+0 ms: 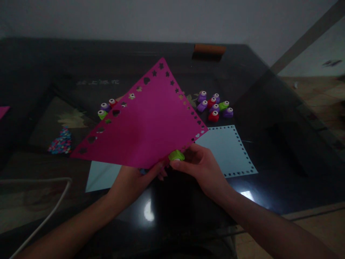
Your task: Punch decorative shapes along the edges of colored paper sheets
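Observation:
A magenta sheet of paper (151,118) is held up at a slant, with star, heart and flower holes along two of its edges and part of a third. My left hand (137,178) grips its lower edge, thumb in front and other fingers partly behind. My right hand (201,163) is closed around a green craft punch (176,155), which sits on the sheet's lower right edge with my thumb against it. Beneath lies a light blue sheet (226,151) with small punched holes along its border; the magenta paper covers its middle.
Several purple, red and green craft punches (212,104) stand at the right, more (107,106) at the left. A heap of coloured paper bits (61,142) lies left. An orange-brown cylinder (209,49) rests at the back. A white cable (60,199) crosses the front left of the dark glossy table (129,59).

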`<state>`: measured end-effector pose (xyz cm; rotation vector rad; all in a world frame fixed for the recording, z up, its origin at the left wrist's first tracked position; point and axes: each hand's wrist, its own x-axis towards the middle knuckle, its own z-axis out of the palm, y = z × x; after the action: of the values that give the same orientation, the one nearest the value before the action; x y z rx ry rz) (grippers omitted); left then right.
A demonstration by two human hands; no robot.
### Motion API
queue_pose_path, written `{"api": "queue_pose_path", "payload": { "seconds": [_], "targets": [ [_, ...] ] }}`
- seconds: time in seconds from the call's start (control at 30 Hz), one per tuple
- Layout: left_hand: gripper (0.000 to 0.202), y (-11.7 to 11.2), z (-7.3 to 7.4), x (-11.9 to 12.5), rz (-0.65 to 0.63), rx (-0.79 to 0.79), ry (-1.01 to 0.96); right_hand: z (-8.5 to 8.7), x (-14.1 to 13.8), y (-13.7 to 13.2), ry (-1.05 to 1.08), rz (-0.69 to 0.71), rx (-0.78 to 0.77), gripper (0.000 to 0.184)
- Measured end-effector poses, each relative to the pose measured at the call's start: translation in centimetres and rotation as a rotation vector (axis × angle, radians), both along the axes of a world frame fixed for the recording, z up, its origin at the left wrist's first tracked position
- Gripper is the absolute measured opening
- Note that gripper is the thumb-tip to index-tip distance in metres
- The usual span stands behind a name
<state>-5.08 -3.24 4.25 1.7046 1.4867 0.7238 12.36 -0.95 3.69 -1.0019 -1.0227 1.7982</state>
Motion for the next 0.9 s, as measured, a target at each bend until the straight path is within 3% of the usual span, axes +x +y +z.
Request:
{"api": "queue_pose_path", "payload": {
  "seconds": [0.9],
  "targets": [
    [0.024,-0.02,-0.32,0.0,0.003,0.029,0.027,-0.19,-0.03,0.06,-0.001,-0.025,0.042,0.023]
  ]
}}
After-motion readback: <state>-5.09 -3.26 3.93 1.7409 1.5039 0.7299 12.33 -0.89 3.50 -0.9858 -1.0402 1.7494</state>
